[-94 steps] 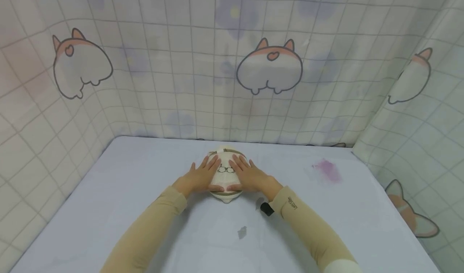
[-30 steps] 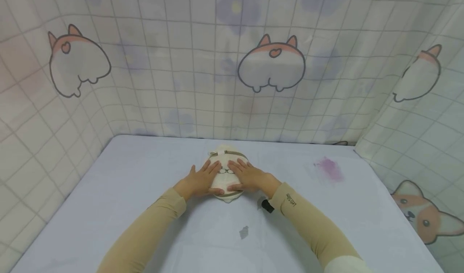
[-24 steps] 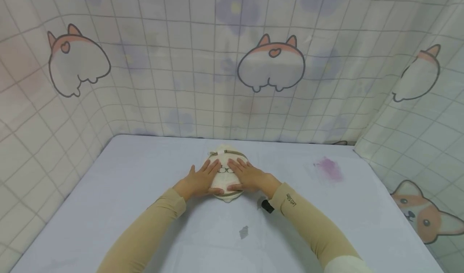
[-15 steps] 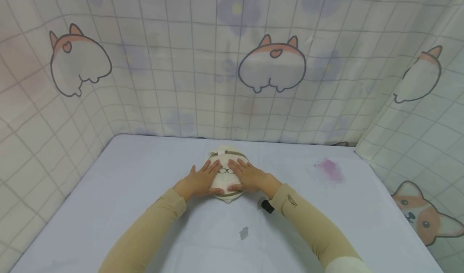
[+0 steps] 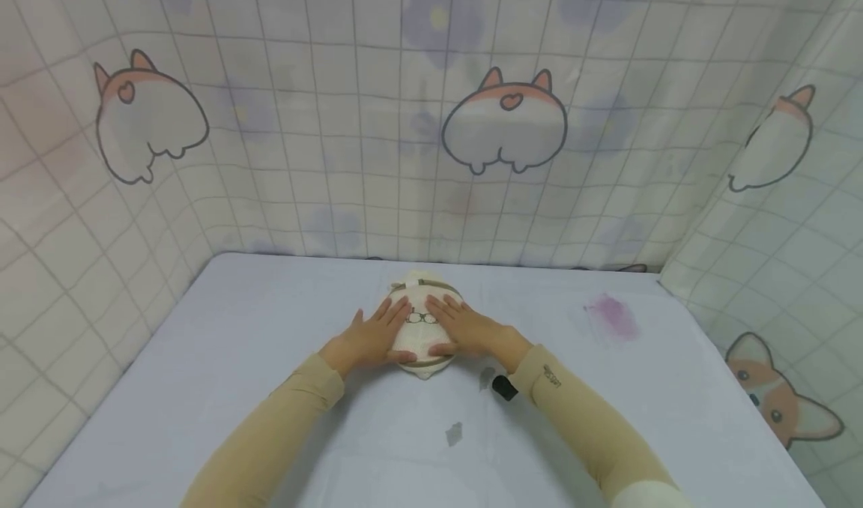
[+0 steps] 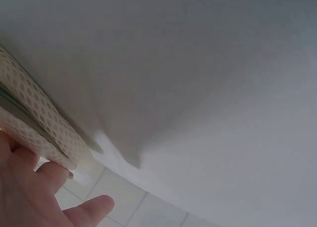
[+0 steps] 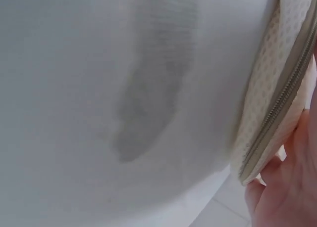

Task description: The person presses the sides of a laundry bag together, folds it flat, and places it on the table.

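Near the middle of the frame, a small cream mesh pouch lies on a pale lilac table. It has a zip band round its edge and a little printed pair of glasses on top. The left hand lies flat on the pouch's left half, fingers straight and spread. The right hand mirrors it on the right half, thumbs nearly meeting at the pouch's near edge. Both arms wear tan sleeves. Right of centre, a pink stain marks the table. A small grey mark sits lower centre. Behind, across the upper frame, hangs a checked curtain printed with corgis.
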The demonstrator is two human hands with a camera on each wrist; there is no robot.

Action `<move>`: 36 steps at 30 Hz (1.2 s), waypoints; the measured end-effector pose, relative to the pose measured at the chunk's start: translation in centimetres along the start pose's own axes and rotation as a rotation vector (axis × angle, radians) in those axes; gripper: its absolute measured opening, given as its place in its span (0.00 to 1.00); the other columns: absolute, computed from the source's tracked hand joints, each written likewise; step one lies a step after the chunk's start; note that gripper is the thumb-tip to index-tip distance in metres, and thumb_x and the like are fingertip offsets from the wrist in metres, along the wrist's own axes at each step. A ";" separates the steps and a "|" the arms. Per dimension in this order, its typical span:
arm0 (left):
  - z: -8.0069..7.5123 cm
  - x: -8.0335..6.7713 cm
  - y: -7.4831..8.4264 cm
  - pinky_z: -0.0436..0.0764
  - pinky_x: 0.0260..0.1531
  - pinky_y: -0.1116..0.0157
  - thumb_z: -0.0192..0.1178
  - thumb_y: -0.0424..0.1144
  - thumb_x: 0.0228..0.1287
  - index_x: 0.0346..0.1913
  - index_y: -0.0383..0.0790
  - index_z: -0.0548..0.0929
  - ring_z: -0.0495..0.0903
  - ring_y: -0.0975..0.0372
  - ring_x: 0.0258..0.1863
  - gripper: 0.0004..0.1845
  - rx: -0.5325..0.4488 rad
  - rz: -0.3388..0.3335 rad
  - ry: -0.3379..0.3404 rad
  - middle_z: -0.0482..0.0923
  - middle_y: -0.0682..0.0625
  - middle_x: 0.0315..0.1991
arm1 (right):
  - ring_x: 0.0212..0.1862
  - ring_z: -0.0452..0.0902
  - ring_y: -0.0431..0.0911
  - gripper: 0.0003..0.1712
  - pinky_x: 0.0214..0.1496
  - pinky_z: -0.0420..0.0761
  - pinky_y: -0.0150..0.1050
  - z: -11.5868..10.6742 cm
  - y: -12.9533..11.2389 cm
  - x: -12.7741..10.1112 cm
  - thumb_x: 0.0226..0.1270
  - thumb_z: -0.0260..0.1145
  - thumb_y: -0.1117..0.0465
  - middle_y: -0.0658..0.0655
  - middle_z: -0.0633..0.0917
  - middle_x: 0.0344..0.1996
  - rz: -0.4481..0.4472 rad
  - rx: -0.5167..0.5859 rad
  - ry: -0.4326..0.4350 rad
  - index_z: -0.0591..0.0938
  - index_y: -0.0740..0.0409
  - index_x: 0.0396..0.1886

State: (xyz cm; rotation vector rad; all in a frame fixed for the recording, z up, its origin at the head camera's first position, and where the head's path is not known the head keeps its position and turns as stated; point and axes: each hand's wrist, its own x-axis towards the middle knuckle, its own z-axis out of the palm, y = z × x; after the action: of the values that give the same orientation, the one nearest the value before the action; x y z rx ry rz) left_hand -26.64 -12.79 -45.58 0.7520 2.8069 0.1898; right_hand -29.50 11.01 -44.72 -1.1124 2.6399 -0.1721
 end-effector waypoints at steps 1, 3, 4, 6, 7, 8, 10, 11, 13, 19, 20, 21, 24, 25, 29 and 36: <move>0.1 0.0 0.0 0.54 0.68 0.29 0.55 0.65 0.72 0.82 0.33 0.44 0.40 0.44 0.81 0.53 -0.007 0.003 0.005 0.38 0.42 0.83 | 0.81 0.36 0.61 0.52 0.80 0.44 0.57 0.1 0.1 -0.1 0.78 0.58 0.40 0.62 0.46 0.82 -0.007 0.005 0.008 0.46 0.66 0.83; 0.3 0.0 -0.1 0.54 0.68 0.29 0.55 0.65 0.72 0.82 0.33 0.44 0.39 0.43 0.81 0.53 -0.019 0.006 0.012 0.37 0.42 0.83 | 0.81 0.37 0.62 0.52 0.80 0.46 0.58 0.1 0.2 -0.5 0.78 0.57 0.40 0.64 0.46 0.82 -0.016 0.004 0.023 0.47 0.68 0.82; 0.4 0.0 -0.1 0.55 0.68 0.29 0.55 0.65 0.72 0.82 0.33 0.44 0.39 0.43 0.80 0.54 -0.022 0.006 0.017 0.37 0.41 0.83 | 0.81 0.37 0.62 0.52 0.79 0.46 0.58 0.2 0.3 -0.6 0.78 0.57 0.40 0.64 0.46 0.82 -0.011 0.006 0.025 0.46 0.68 0.82; 0.5 0.0 -0.1 0.56 0.67 0.29 0.55 0.65 0.72 0.82 0.32 0.44 0.39 0.43 0.80 0.54 -0.016 0.007 0.026 0.38 0.41 0.83 | 0.81 0.37 0.61 0.53 0.79 0.46 0.57 0.1 0.3 -1.0 0.78 0.57 0.39 0.65 0.45 0.82 0.009 0.018 0.030 0.45 0.68 0.82; 0.5 0.0 -0.1 0.56 0.67 0.29 0.55 0.65 0.72 0.82 0.32 0.44 0.40 0.43 0.80 0.54 -0.011 0.005 0.030 0.38 0.41 0.83 | 0.81 0.37 0.61 0.54 0.80 0.46 0.57 0.1 0.3 -1.2 0.78 0.57 0.39 0.65 0.44 0.82 0.022 0.024 0.029 0.44 0.69 0.82; 0.4 -0.1 0.0 0.56 0.67 0.30 0.55 0.65 0.72 0.82 0.31 0.44 0.41 0.43 0.80 0.54 -0.004 0.003 0.034 0.38 0.40 0.83 | 0.81 0.37 0.60 0.54 0.80 0.45 0.56 0.1 0.3 -1.3 0.78 0.57 0.38 0.65 0.43 0.82 0.036 0.028 0.026 0.44 0.69 0.82; 0.4 -0.2 0.0 0.56 0.68 0.30 0.56 0.65 0.71 0.81 0.30 0.44 0.42 0.44 0.80 0.55 0.004 -0.004 0.044 0.39 0.39 0.83 | 0.81 0.36 0.59 0.55 0.80 0.44 0.55 0.2 0.4 -1.5 0.77 0.56 0.37 0.65 0.42 0.82 0.059 0.046 0.024 0.42 0.68 0.82; 0.5 -0.2 0.0 0.56 0.68 0.30 0.56 0.66 0.71 0.81 0.30 0.44 0.42 0.44 0.80 0.55 0.008 -0.009 0.047 0.39 0.39 0.83 | 0.81 0.36 0.59 0.55 0.80 0.44 0.55 0.3 0.5 -1.6 0.77 0.56 0.37 0.65 0.42 0.82 0.062 0.051 0.027 0.42 0.68 0.82; 0.6 -0.2 0.0 0.56 0.68 0.31 0.56 0.67 0.70 0.81 0.29 0.44 0.42 0.45 0.81 0.56 0.016 -0.021 0.049 0.39 0.38 0.83 | 0.81 0.36 0.59 0.56 0.80 0.43 0.55 0.5 0.7 -1.6 0.78 0.55 0.37 0.65 0.41 0.82 0.062 0.056 0.024 0.41 0.68 0.82; 0.8 0.0 -0.1 0.55 0.69 0.31 0.55 0.68 0.70 0.81 0.29 0.43 0.40 0.46 0.81 0.57 -0.020 -0.036 0.031 0.38 0.38 0.83 | 0.81 0.36 0.60 0.55 0.80 0.44 0.57 0.5 0.9 -1.6 0.78 0.55 0.37 0.68 0.42 0.81 0.061 0.042 0.010 0.41 0.70 0.81; 0.8 0.0 -0.1 0.55 0.69 0.31 0.56 0.67 0.70 0.81 0.29 0.43 0.40 0.46 0.81 0.57 -0.029 -0.036 0.026 0.38 0.38 0.83 | 0.81 0.37 0.61 0.55 0.80 0.44 0.57 0.4 0.9 -1.6 0.78 0.55 0.38 0.68 0.43 0.81 0.061 0.039 0.007 0.42 0.70 0.81; 0.7 0.1 -0.1 0.55 0.69 0.31 0.56 0.67 0.70 0.81 0.29 0.43 0.40 0.46 0.81 0.57 -0.034 -0.037 0.021 0.38 0.38 0.83 | 0.81 0.37 0.61 0.54 0.80 0.44 0.58 0.4 0.9 -1.6 0.79 0.55 0.38 0.68 0.43 0.81 0.060 0.033 0.007 0.42 0.71 0.81; 0.6 0.3 -0.1 0.55 0.68 0.31 0.56 0.67 0.70 0.81 0.29 0.44 0.39 0.45 0.81 0.57 -0.039 -0.037 0.010 0.38 0.38 0.83 | 0.81 0.38 0.61 0.54 0.80 0.44 0.58 0.2 0.8 -1.5 0.79 0.55 0.38 0.68 0.44 0.81 0.066 0.024 0.001 0.43 0.71 0.81; 0.6 0.3 -0.2 0.55 0.69 0.31 0.56 0.67 0.70 0.81 0.29 0.43 0.39 0.45 0.81 0.57 -0.041 -0.040 0.004 0.37 0.38 0.83 | 0.81 0.38 0.61 0.54 0.80 0.44 0.58 0.1 0.8 -1.5 0.79 0.55 0.38 0.68 0.44 0.81 0.070 0.021 -0.002 0.43 0.71 0.81; 0.6 0.5 -0.2 0.53 0.69 0.31 0.55 0.67 0.70 0.81 0.30 0.41 0.37 0.46 0.81 0.57 -0.053 -0.051 -0.024 0.35 0.38 0.83 | 0.81 0.38 0.60 0.54 0.80 0.44 0.58 0.1 0.7 -1.3 0.79 0.55 0.38 0.67 0.44 0.81 0.080 0.010 -0.016 0.42 0.70 0.81; 0.4 0.3 -0.2 0.51 0.70 0.32 0.56 0.66 0.71 0.81 0.30 0.39 0.34 0.47 0.81 0.58 -0.139 -0.066 -0.064 0.31 0.39 0.83 | 0.81 0.38 0.60 0.54 0.80 0.44 0.57 0.4 0.7 -1.1 0.79 0.54 0.37 0.67 0.45 0.81 0.092 -0.013 -0.024 0.43 0.70 0.82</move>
State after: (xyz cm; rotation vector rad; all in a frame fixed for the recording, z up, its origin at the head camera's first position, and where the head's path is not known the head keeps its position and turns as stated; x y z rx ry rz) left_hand -26.87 -12.76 -46.11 0.6213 2.7204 0.3392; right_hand -29.11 12.27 -44.98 -0.9886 2.6681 -0.1225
